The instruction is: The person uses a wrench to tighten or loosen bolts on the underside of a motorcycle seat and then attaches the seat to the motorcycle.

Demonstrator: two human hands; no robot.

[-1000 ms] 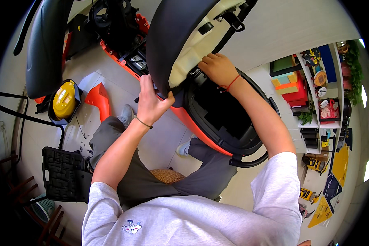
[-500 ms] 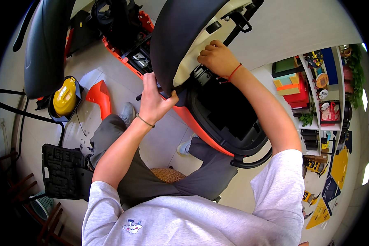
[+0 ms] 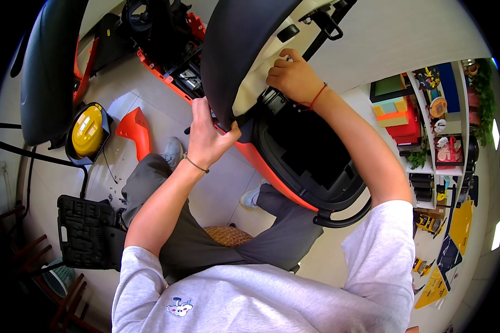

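A black scooter seat (image 3: 241, 50) stands tipped up, its cream underside (image 3: 250, 94) facing right. My left hand (image 3: 208, 133) is closed around the lower front edge of the seat, thumb on the near side and other fingertips hidden. My right hand (image 3: 295, 77) rests against the cream underside just above the hinge (image 3: 275, 101), fingers curled and pinched; what they hold, if anything, is hidden. Below the hinge is the open black storage bucket (image 3: 283, 183), with a red-orange body panel (image 3: 272, 180) along its side and a black grab rail (image 3: 347, 222) at its rear.
A loose orange panel (image 3: 135, 133) and a yellow helmet (image 3: 89, 130) in a dark tray lie on the floor at left. An open black tool case (image 3: 86, 233) sits beside my leg. Another seat (image 3: 50, 72) juts in at upper left. Shelves (image 3: 422, 133) stand at right.
Both hands keep nearly the same places. The raised seat has shifted very slightly left in the picture, and my right fingers have changed their bend a little.
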